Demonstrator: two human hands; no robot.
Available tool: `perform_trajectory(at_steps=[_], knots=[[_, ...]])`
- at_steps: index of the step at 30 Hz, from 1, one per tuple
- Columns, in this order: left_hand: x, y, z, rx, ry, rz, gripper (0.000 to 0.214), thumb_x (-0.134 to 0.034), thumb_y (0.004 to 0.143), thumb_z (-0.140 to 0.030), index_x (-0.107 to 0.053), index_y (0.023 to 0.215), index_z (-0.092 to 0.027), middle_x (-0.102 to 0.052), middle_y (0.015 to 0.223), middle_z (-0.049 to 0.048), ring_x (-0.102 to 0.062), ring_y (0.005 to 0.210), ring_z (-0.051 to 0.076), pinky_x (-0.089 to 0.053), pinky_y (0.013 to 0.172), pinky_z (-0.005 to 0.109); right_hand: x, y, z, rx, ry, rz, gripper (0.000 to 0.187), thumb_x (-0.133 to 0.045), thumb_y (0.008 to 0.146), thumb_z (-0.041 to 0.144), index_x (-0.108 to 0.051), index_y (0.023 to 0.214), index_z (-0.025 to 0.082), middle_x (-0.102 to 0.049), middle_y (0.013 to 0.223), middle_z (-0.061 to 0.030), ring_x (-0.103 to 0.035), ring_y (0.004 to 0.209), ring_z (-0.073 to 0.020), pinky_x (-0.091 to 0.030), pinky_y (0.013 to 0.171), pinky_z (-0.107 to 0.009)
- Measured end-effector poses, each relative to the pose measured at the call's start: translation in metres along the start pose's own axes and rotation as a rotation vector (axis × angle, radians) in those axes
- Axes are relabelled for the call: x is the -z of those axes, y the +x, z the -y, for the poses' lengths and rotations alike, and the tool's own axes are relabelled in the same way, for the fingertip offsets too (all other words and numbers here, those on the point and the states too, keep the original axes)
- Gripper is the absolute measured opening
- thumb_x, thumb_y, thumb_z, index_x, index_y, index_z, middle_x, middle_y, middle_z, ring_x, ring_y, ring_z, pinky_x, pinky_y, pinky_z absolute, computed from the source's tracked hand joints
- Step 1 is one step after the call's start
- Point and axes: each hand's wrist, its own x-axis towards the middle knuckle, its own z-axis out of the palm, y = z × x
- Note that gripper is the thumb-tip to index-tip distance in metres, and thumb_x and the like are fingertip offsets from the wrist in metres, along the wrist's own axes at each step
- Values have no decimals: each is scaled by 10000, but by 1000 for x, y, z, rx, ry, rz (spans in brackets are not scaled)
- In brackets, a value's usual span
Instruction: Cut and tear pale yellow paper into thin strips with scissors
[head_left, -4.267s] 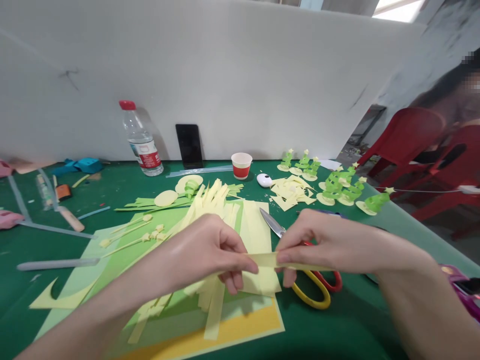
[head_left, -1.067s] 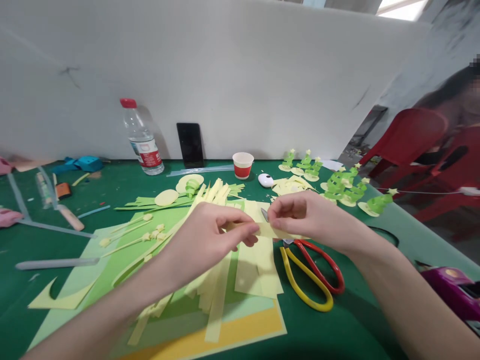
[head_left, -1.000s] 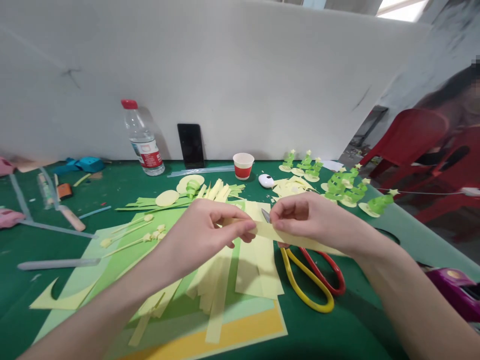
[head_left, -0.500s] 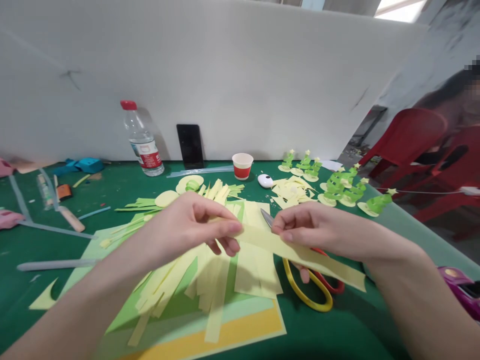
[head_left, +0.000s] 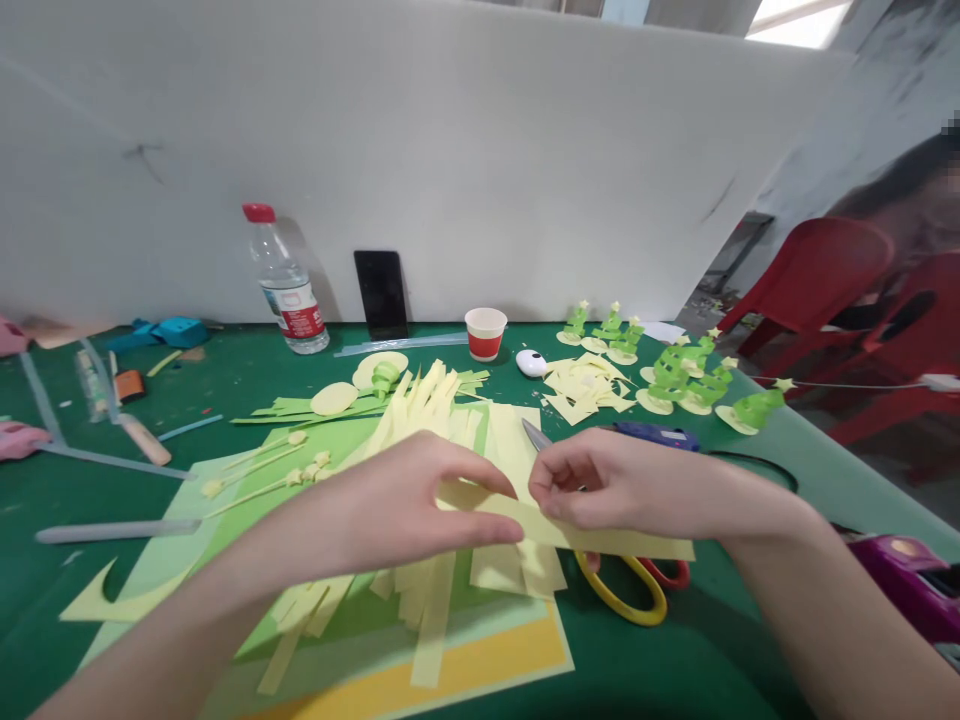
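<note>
Lower than before, my left hand [head_left: 420, 500] parts its fingers around the paper strip [head_left: 541, 526] my right hand [head_left: 607, 480] pinches. Its end overhangs the scissors [head_left: 637, 617]; an upright cup [head_left: 484, 346] stands beyond.

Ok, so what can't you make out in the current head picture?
All in the head view:
Scissors: pivot, hidden behind the right hand.
Paper strip: its left end, covered by the left hand.
Purple object: cut off by the right edge.
Water bottle: label's small print, too small to read.
</note>
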Motion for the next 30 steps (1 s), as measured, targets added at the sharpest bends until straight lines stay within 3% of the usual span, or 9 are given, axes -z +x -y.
perform_trajectory(at_steps=[3,10,19,24,26,30], knots=[[-12,3,-6,-38,-58,35,329,-429,805,-412,-676,789,-195,-639,675,10,-552,601,149,-354,504,209,-6,4,-1,2,40,-16,119,-411,734,118,-515,690,154,-434,587,41,-382,514,-58,-306,465,-168],[-9,1,-12,-26,-100,27,306,-422,800,-347,-656,692,-183,-511,530,-24,-375,471,98,-257,432,210,-7,3,1,21,55,-43,96,-426,742,126,-503,693,154,-440,596,44,-408,520,-57,-322,469,-161],[16,-12,-5,-30,-39,35,206,-503,764,-293,-650,633,-231,-578,581,-47,-465,515,102,-310,483,204,1,-16,1,-65,26,7,116,-390,802,146,-461,714,173,-423,599,51,-383,504,-51,-300,438,-149],[29,-21,1,-7,2,-38,212,-527,738,-314,-648,580,-241,-619,617,-41,-521,565,129,-328,492,208,19,-31,-4,-135,16,16,130,-445,802,214,-425,681,172,-447,615,39,-496,538,-73,-381,499,-177],[32,-23,2,26,32,-116,190,-548,719,-328,-655,579,-256,-636,644,-49,-530,569,133,-334,488,205,23,-35,-4,-122,0,-78,167,-465,805,290,-446,685,174,-488,628,22,-530,559,-98,-404,516,-202],[24,-20,-1,22,90,-124,181,-535,735,-345,-662,636,-262,-629,606,-50,-524,548,131,-334,472,201,9,-26,6,63,-139,-470,165,-509,778,353,-545,774,193,-575,769,-27,-549,704,-141,-435,618,-241]])
